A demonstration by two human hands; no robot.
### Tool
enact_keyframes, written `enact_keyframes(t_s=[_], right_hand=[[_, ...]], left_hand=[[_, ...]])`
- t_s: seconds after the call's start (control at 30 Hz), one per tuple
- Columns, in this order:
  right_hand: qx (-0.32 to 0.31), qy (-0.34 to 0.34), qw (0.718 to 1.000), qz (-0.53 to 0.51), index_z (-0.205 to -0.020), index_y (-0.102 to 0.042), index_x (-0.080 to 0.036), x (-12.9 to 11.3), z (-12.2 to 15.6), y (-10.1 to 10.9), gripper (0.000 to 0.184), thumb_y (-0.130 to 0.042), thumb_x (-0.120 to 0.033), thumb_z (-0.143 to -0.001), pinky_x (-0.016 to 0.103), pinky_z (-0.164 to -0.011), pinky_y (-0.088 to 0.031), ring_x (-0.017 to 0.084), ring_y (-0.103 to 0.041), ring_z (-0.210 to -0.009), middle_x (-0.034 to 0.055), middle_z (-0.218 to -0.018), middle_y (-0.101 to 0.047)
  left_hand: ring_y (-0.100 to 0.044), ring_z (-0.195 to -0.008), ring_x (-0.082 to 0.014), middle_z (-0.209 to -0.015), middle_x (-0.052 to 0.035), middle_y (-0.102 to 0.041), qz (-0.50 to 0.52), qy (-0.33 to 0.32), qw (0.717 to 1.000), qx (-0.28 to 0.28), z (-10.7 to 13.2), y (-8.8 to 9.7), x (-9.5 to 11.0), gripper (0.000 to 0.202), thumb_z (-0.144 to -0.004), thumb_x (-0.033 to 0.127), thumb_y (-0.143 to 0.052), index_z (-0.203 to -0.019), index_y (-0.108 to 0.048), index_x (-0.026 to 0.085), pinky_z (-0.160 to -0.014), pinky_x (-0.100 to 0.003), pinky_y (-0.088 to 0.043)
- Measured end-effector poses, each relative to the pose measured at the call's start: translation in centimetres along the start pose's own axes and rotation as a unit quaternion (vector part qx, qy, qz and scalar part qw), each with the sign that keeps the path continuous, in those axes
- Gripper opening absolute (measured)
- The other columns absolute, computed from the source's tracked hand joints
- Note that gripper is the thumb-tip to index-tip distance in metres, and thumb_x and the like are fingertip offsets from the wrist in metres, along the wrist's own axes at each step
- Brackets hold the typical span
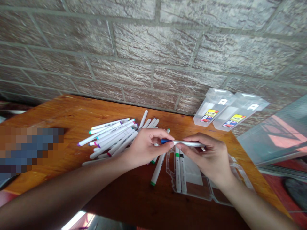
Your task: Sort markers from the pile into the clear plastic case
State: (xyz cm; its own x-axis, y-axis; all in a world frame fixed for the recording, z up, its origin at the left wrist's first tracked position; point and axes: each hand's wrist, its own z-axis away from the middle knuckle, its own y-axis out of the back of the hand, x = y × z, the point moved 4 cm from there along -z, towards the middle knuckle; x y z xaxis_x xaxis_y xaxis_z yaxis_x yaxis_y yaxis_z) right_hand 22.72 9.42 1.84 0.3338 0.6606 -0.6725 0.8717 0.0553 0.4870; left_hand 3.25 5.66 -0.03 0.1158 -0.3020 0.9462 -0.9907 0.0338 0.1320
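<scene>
Between my two hands a white marker (192, 144) with a blue end lies level above the table. My left hand (150, 145) pinches it near the blue end with thumb and fingertips. My right hand (207, 155) grips its white barrel, fingers along the top and thumb below. Beneath my hands lies an opened clear plastic case (199, 192); in its left half rest a green-banded marker (177, 174) and a black-banded marker (183, 174) side by side. A loose pile of white markers (115, 137) with coloured ends spreads to the left, partly behind my left hand.
Two closed translucent marker cases (213, 103) with yellow labels stand at the back right against the stone-block wall (153, 44). A single green-ended marker (156, 174) lies left of the open case. The wooden table (64, 111) ends at the right, near a glass panel (280, 134). A blurred patch covers the left edge.
</scene>
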Motion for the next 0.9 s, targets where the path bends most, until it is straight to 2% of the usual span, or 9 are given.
enact_keyframes(t_s=[0.1,0.6,0.77,0.9], right_hand=[[-0.001,0.010,1.000,0.024,-0.083,-0.077,-0.021,-0.21,0.11,0.07,0.019,-0.087,-0.037,-0.079,0.027,-0.051,-0.050,0.017,-0.067,-0.059,0.0038,-0.073,-0.075],[-0.019,-0.014,0.999,-0.024,-0.086,-0.078,-0.022,-0.10,0.14,-0.19,0.013,-0.085,-0.031,-0.082,0.024,-0.055,-0.051,0.014,-0.067,-0.059,0.0012,-0.074,-0.076],[-0.022,-0.022,0.999,-0.036,-0.089,-0.080,-0.020,-0.22,0.01,-0.26,0.011,-0.084,-0.028,-0.083,0.022,-0.057,-0.054,0.014,-0.071,-0.062,0.0022,-0.078,-0.079],[-0.015,-0.029,0.998,-0.052,-0.090,-0.080,-0.019,-0.33,-0.14,-0.26,0.010,-0.083,-0.026,-0.083,0.021,-0.057,-0.056,0.015,-0.072,-0.062,0.0026,-0.079,-0.080]], left_hand=[[-0.070,-0.081,-0.0185,-0.090,-0.0095,-0.078,-0.007,-0.009,1.000,-0.010,0.20,-0.24,0.12,0.018,-0.087,0.029,-0.075,-0.094,-0.078,0.012,-0.073,-0.026,-0.053],[-0.068,-0.085,-0.0182,-0.092,-0.0081,-0.076,-0.019,-0.024,0.999,-0.016,0.13,0.07,0.40,0.017,-0.092,0.029,-0.071,-0.097,-0.077,0.014,-0.078,-0.026,-0.052],[-0.064,-0.073,-0.0141,-0.084,-0.0053,-0.074,-0.002,-0.039,0.999,0.009,-0.16,0.36,0.23,0.015,-0.089,0.026,-0.073,-0.096,-0.076,0.013,-0.066,-0.022,-0.049],[-0.059,-0.062,-0.0116,-0.076,-0.0032,-0.071,-0.003,-0.018,0.999,0.027,-0.29,0.61,0.34,0.016,-0.088,0.027,-0.074,-0.095,-0.077,0.013,-0.056,-0.021,-0.044]])
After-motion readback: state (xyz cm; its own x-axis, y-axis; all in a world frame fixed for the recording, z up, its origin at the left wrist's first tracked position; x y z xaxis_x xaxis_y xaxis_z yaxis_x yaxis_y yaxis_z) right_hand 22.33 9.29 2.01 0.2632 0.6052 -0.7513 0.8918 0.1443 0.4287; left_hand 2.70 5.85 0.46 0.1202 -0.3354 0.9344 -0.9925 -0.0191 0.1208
